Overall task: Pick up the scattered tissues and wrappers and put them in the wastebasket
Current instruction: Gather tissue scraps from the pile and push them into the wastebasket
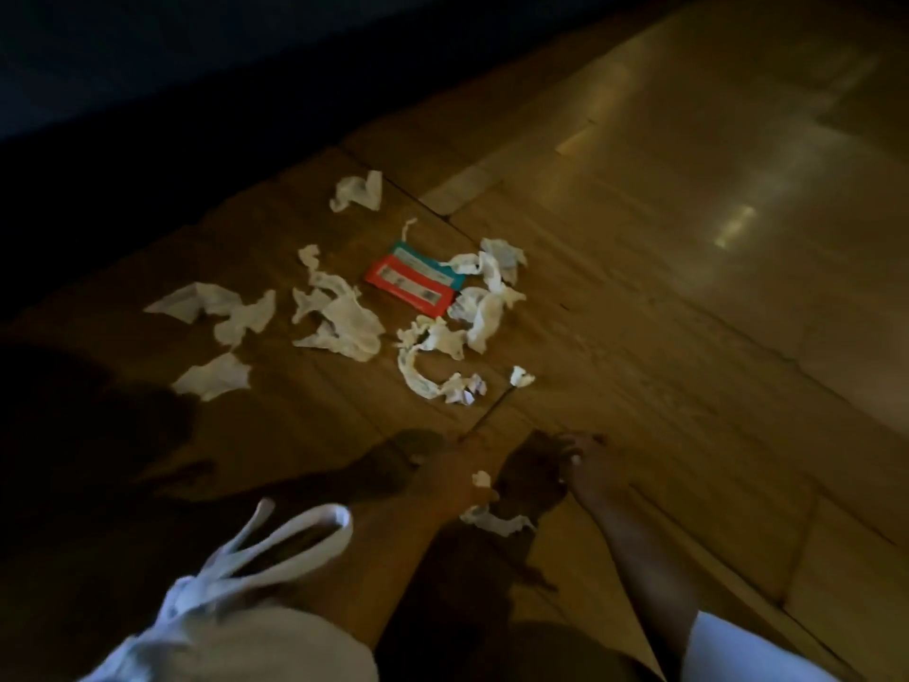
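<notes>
The right hand reaches low over the floor; its grip cannot be told. Thin tissues could tear or slip, leaving scraps behind.

text: none legible | wrapper: red-and-teal, printed panels too blurred to read

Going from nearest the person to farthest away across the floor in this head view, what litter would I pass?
Small tissue scraps by the hands → small crumpled bit → red and teal wrapper → lone tissue farthest out. The tissues clustered around the wrapper overlap too much to order.
</notes>
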Motion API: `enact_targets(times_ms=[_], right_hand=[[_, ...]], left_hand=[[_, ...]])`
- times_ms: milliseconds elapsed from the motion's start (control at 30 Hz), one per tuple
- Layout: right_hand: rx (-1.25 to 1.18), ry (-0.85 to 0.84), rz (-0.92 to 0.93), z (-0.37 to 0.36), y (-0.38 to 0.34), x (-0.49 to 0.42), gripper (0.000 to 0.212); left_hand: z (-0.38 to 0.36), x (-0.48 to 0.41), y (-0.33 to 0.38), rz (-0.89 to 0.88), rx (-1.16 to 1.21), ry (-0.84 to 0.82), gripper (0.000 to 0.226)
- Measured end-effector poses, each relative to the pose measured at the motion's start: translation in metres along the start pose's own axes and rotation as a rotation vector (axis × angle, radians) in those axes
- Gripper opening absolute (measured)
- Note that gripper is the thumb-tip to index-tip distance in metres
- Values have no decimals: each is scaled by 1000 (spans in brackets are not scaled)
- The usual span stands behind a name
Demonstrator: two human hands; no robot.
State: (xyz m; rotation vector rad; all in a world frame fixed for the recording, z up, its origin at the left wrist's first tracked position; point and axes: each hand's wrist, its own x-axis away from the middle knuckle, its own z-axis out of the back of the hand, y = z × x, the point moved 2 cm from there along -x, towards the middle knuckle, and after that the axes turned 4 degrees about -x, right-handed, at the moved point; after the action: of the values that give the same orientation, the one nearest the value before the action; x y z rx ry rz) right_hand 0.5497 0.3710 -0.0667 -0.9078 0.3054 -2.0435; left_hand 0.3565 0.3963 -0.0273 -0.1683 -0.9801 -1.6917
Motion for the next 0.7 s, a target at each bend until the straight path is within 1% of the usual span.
enact_targets(times_ms=[33,67,100,133,167,200,300,367,467,500,567,633,700], right_hand=[[76,-20,-4,-4,8,-2,45],[113,-22,-4,-7,13,-3,48],[105,-9,12,-8,15,-2,43],[59,4,38,-8,13,1,34],[1,31,77,-10,12,3,25],[-51,48,110,-12,8,4,21],[-151,75,153,-20,-23,-3,29],[-164,112,244,-28,-53,-16,29],[-136,126,396,-42,-105,-34,21],[-134,102,413,-49,-120,-39,20],[-101,26,419,-67,-140,-47,17],[-1,-40,400,-89,-141,-51,16],[109,-49,458,-100,-132,-44,18]], left_hand=[[-12,-2,3,-1,-116,-56,66],[-24,-4,6,-11,-206,-86,62],[-34,-6,7,-30,-251,-76,55],[-41,-7,6,-46,-286,-71,48],[-45,-8,1,-62,-293,-45,40],[-48,-8,-5,-68,-288,-40,34],[-45,-9,-23,-90,-93,32,31],[-29,-9,-35,-67,42,148,29],[2,-5,-60,63,236,386,28],[12,-3,-69,117,301,466,29],[28,0,-90,217,418,557,26],[40,2,-111,294,453,604,23],[52,2,-131,343,417,647,23]])
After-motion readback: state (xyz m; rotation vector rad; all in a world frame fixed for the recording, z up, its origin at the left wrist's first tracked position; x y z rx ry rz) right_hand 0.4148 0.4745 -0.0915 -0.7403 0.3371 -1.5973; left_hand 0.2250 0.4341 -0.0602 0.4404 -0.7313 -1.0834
